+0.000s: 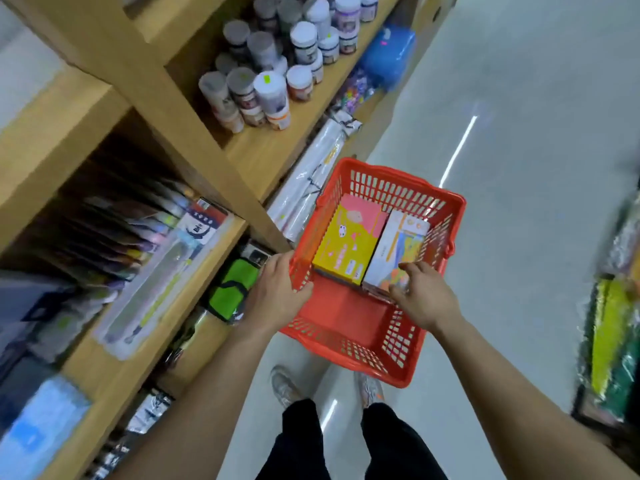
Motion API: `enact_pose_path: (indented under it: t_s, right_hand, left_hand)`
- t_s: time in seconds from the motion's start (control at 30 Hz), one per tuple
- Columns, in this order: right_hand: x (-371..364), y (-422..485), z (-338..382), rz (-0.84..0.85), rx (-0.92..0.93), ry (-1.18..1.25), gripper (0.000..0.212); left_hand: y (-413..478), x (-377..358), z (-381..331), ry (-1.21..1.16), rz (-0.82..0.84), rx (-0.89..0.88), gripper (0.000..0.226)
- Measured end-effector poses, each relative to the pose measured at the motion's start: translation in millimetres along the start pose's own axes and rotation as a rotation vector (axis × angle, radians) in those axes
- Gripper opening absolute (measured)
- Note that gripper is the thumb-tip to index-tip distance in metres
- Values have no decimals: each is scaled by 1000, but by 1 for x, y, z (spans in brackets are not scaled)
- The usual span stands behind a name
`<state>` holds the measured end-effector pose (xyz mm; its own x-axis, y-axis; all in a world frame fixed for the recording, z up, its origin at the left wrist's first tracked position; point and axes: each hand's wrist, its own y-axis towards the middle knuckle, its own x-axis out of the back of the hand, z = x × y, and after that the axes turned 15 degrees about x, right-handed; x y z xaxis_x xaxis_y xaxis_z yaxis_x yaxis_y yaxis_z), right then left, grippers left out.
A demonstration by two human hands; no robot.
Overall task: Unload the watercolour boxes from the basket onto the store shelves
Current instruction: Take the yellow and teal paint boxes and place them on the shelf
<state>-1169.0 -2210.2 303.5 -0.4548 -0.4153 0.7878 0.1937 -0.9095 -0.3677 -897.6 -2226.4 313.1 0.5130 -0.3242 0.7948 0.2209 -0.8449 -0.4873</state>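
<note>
A red plastic basket [349,323] stands on the floor in front of me. Two watercolour boxes lie side by side in its far half: a yellow and pink box [349,240] on the left, a white box with a colourful print [394,251] on the right. My left hand [277,289] grips the basket's left rim. My right hand [422,296] reaches into the basket, fingers curled on the near end of the white box. The wooden store shelves [145,84] rise on my left.
White-lidded jars [270,88] crowd the upper shelf. Flat packs [156,268] lie on the shelf below, and a green bag [232,289] sits lower down by my left hand. Wrapped rolls [311,181] lean near the basket. Goods [613,341] line the right. Pale floor [519,168] stretches ahead.
</note>
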Motion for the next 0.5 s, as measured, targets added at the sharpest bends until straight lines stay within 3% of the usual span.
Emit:
enact_pose_path:
  t_s: [0.1, 0.23, 0.3, 0.5]
  right_hand:
    - [-32, 33, -17, 24, -27, 41, 59]
    - [-68, 85, -37, 35, -52, 62, 64]
    - [-82, 111, -46, 20, -47, 58, 65]
    - [-85, 181, -81, -34, -29, -13, 70]
  left_hand:
    - [38, -26, -2, 13, -37, -39, 68]
    - [54, -65, -4, -64, -191, -230, 52]
    - [54, -89, -1, -110, -172, -272, 48]
    - [73, -148, -4, -304, 12, 60, 52]
